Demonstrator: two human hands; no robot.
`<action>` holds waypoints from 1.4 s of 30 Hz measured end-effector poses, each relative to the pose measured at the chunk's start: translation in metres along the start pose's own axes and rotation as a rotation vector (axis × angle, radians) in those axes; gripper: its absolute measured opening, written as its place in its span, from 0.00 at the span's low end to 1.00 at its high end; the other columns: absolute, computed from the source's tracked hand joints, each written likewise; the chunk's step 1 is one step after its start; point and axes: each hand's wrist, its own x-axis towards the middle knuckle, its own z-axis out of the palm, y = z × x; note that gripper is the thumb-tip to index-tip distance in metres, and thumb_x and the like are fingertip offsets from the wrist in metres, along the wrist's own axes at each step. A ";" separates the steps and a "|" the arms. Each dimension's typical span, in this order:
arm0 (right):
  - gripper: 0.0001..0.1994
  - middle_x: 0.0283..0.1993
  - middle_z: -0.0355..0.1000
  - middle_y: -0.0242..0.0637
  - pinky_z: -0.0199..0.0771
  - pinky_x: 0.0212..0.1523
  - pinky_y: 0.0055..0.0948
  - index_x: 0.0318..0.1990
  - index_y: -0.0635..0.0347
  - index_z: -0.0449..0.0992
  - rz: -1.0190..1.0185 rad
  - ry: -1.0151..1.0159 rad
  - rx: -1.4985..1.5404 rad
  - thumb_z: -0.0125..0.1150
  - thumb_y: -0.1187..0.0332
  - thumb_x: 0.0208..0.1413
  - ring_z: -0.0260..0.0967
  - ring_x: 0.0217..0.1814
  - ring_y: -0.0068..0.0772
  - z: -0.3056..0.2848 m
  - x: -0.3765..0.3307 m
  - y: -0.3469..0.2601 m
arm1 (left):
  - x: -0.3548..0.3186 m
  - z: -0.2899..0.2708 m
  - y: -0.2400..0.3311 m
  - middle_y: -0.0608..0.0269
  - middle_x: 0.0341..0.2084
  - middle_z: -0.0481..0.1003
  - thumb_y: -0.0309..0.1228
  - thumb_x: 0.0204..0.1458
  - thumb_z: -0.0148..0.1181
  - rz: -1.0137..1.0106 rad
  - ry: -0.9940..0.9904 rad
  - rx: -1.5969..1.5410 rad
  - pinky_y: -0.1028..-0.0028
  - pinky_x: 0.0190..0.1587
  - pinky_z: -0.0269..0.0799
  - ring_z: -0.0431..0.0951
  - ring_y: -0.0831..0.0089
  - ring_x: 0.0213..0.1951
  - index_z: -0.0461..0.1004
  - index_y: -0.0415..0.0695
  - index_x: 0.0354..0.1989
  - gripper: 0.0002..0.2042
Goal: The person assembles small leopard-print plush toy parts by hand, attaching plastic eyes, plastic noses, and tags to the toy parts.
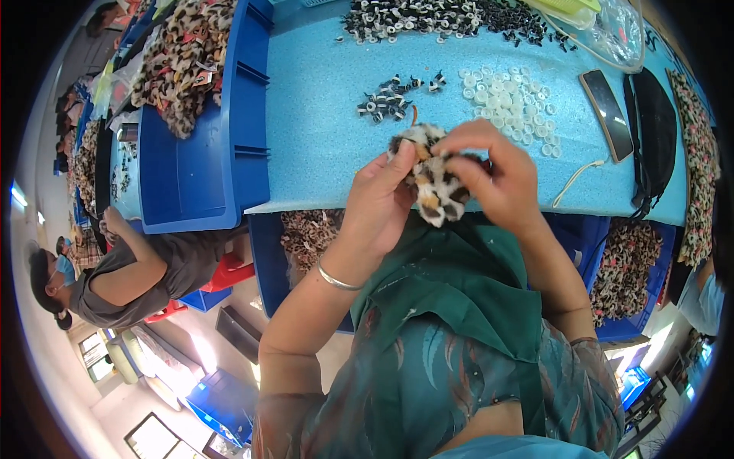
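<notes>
Between my hands, just over the table's near edge, is a small spotted plush piece [437, 191] in white, black and tan fur. My left hand [380, 191] grips its left side, with the thumb pressed on top. From the right, my right hand [501, 172] pinches the upper part of the fur with thumb and bent fingers. Whatever small part may sit between those fingertips is hidden. Just beyond the plush lies a little group of black-and-white plastic pieces [384, 101]. To their right spread many clear plastic washers [508, 99].
A blue bin [183, 183] stands at the left, with spotted plush pieces [187, 57] heaped behind it. More black-and-white parts [413, 17] lie at the back. A phone [608, 115] and black pouch [655, 138] rest at the right. Filled bins sit below the table. A co-worker [130, 268] sits left.
</notes>
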 end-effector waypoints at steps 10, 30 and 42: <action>0.11 0.43 0.72 0.36 0.67 0.46 0.30 0.40 0.58 0.78 -0.038 -0.134 0.113 0.65 0.79 0.48 0.70 0.44 0.34 0.004 -0.038 -0.005 | -0.034 -0.017 -0.013 0.61 0.42 0.77 0.29 0.57 0.61 0.075 -0.102 0.042 0.72 0.49 0.72 0.76 0.74 0.44 0.74 0.36 0.47 0.13; 0.19 0.57 0.66 0.42 0.72 0.52 0.37 0.47 0.62 0.71 0.007 -0.231 0.099 0.63 0.84 0.45 0.68 0.55 0.37 0.003 -0.045 -0.043 | -0.059 -0.023 -0.010 0.64 0.34 0.77 0.20 0.45 0.65 0.664 -0.195 0.887 0.76 0.43 0.70 0.76 0.74 0.37 0.76 0.39 0.37 0.09; 0.22 0.40 0.67 0.42 0.70 0.47 0.42 0.42 0.61 0.71 -0.372 -0.167 0.042 0.68 0.83 0.34 0.67 0.42 0.44 0.007 -0.061 -0.032 | -0.077 -0.011 -0.012 0.63 0.32 0.76 0.16 0.31 0.65 1.085 -0.328 1.257 0.67 0.37 0.68 0.75 0.62 0.34 0.75 0.46 0.39 0.22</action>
